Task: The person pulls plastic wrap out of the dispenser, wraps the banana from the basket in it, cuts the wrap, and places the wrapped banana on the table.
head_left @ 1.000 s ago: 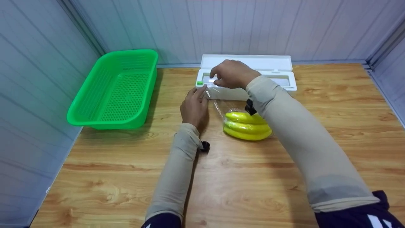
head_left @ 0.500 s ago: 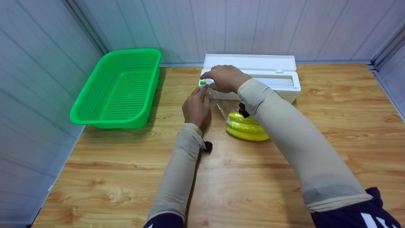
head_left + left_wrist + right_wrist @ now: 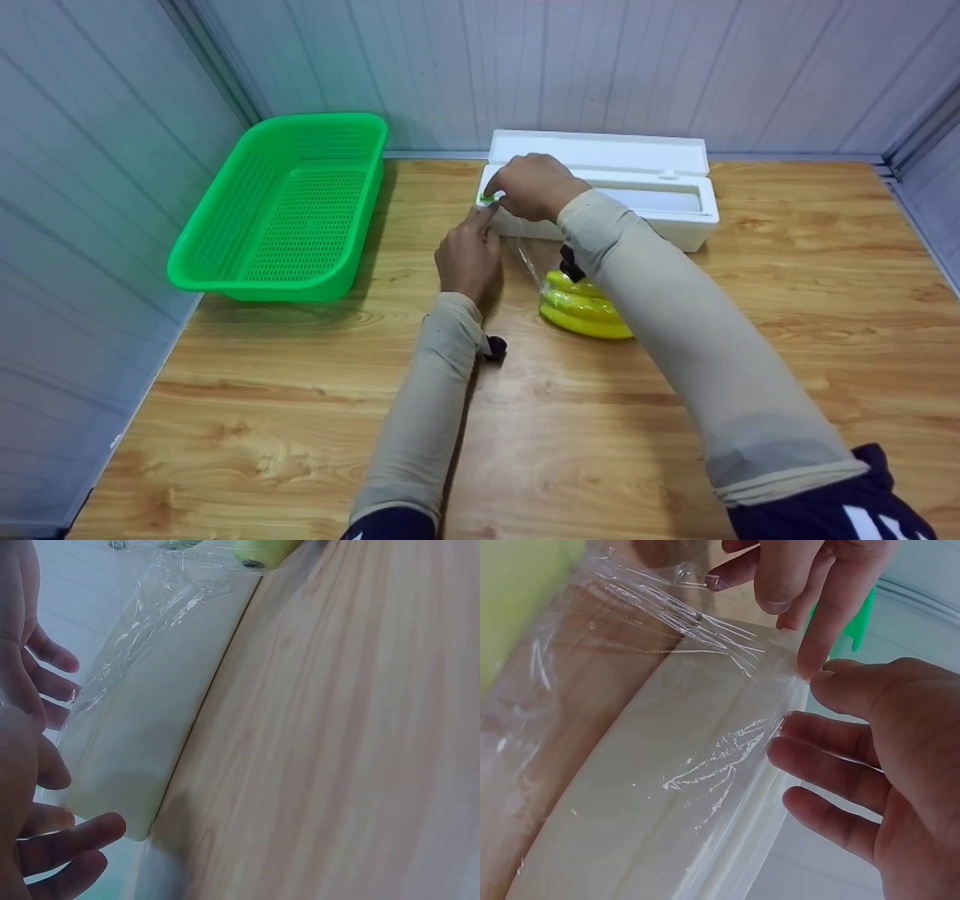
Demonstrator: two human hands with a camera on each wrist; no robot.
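Note:
The white box (image 3: pixel 675 229) stands at the back with its lid raised and a green slider (image 3: pixel 487 199) at its left end. My right hand (image 3: pixel 531 186) is over that end, finger and thumb bent around the slider. From the front left, my left hand (image 3: pixel 466 262) touches the box corner with an extended index finger. Clear film (image 3: pixel 720 772) runs over the box front towards wrapped bananas (image 3: pixel 579 307), partly hidden by the right forearm. In the left wrist view, the left hand (image 3: pixel 52 840) has its fingers slightly bent beside the box front (image 3: pixel 142 742).
A green basket (image 3: pixel 341 277) stands on the wooden table (image 3: pixel 300 420) at the back left. Pale panel walls (image 3: pixel 420 75) rise behind and at both sides. The raised lid (image 3: pixel 600 151) leans back near the rear wall.
My right hand has moved left along the box top to the green slider, its finger now bent over it. My left hand has stayed at the box corner.

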